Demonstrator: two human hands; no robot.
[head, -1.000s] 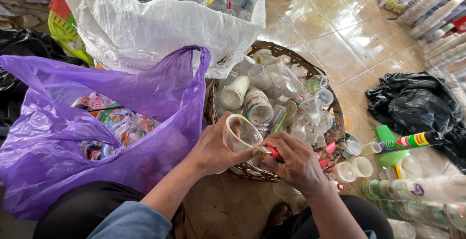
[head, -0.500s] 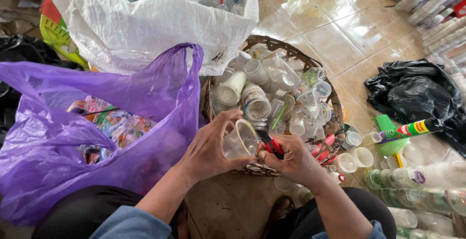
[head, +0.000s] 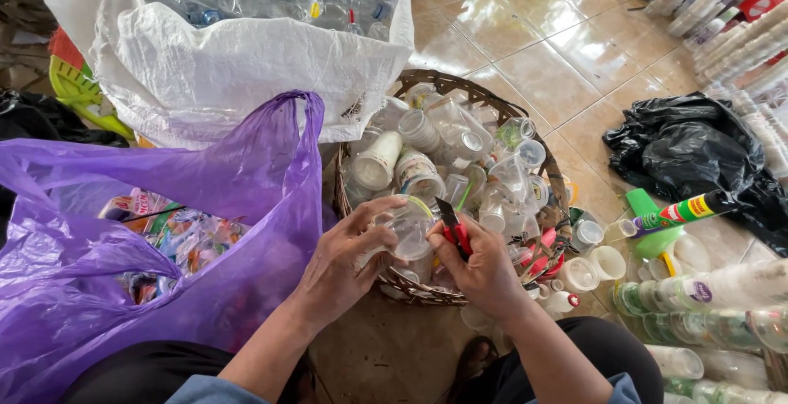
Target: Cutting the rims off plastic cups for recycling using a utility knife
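My left hand (head: pixel 349 260) grips a clear plastic cup (head: pixel 406 225) on its side, just above the near rim of a woven basket (head: pixel 484 96). My right hand (head: pixel 480 266) holds a small red-handled knife (head: pixel 451 225), its dark blade touching the cup's rim. The basket is full of several clear plastic cups and small bottles.
An open purple plastic bag (head: pixel 156 207) with colourful wrappers lies at my left. Behind it stands a white sack (head: pixel 230 67) of plastic bottles. A black bag (head: pixel 698 153), a green spray can (head: pixel 685 209) and loose cups and bottles (head: pixel 706 293) lie on the tiled floor at right.
The cup has turned in my left hand and moved slightly right toward the knife. The knife blade now meets the cup's rim.
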